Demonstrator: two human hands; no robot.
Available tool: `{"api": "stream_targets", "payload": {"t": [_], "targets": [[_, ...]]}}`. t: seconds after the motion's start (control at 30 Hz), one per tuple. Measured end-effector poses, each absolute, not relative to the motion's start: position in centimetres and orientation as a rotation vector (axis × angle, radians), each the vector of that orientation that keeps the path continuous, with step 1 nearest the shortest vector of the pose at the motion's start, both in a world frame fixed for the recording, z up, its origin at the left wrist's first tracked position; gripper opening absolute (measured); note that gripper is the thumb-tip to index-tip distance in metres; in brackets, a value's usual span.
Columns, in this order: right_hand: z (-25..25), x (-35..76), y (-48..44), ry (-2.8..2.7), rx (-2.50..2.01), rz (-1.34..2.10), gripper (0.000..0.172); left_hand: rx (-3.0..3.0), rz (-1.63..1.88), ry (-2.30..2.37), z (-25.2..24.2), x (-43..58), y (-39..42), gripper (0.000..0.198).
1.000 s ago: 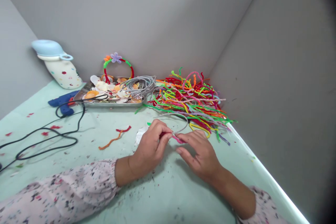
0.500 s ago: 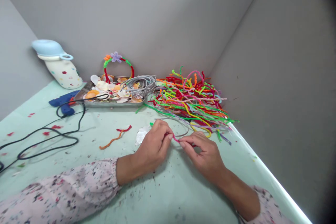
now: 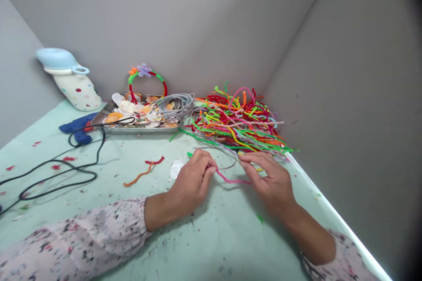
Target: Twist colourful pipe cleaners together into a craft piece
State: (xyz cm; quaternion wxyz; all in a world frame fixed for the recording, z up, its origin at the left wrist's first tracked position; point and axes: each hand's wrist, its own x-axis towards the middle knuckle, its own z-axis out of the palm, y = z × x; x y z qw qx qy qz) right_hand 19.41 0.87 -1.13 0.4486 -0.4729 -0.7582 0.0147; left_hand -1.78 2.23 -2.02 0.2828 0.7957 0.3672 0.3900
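Note:
My left hand pinches one end of a pink pipe cleaner between thumb and forefinger. From there the pink strand runs right in a shallow curve and passes out of sight at my right hand. The right thumb and forefinger are closed together above the strand, beside a loop of thin grey wire; whether anything sits between those fingertips is unclear. A whitish crumpled-looking piece lies partly behind my left hand, with a bit of green near the knuckles. Further left rests an orange and red pipe cleaner piece.
At the back, a metal tray holds shells, with a coil of grey wire and a flowered pipe-cleaner ring. Right of it spreads a pile of coloured pipe cleaners. A blue glue gun, black cord and bottle are left.
My right hand has moved right and up, away from my left. More of the pink pipe cleaner now shows between them. My left hand keeps its pinch, nearly in place.

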Motion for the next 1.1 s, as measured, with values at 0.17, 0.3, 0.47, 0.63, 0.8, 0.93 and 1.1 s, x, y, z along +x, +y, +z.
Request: {"api": "stream_targets", "payload": {"t": [0.17,0.3,0.47,0.63,0.8,0.93,1.1], "targets": [[-1.3,18.9,0.9,-2.116,-1.011,-0.03,0.016,2.131,1.028,0.932,-2.1,-1.9,2.2,0.017],[-1.5,18.4,0.7,-2.171,-0.964,-0.009,0.016,2.144,1.015,0.852,-2.0,-2.0,1.9,0.017],[-1.7,18.3,0.5,-2.1,-0.96,-0.004,0.014,2.133,1.047,0.869,-1.6,-2.1,1.9,0.014],[-1.8,18.3,0.5,-2.061,-0.95,-0.032,0.014,2.125,1.077,0.872,-1.6,-2.1,2.0,0.012],[-1.7,18.1,0.3,-2.078,-0.952,-0.111,0.013,2.15,1.071,0.78,-1.6,-2.0,1.9,0.011],[-1.7,18.0,0.2,-2.105,-0.934,-0.114,0.014,2.149,1.069,0.767,-1.6,-2.0,1.9,0.011],[-1.7,18.1,0.3,-2.103,-0.893,-0.09,0.013,2.148,1.078,0.76,-1.8,-2.0,1.8,0.01]]}}
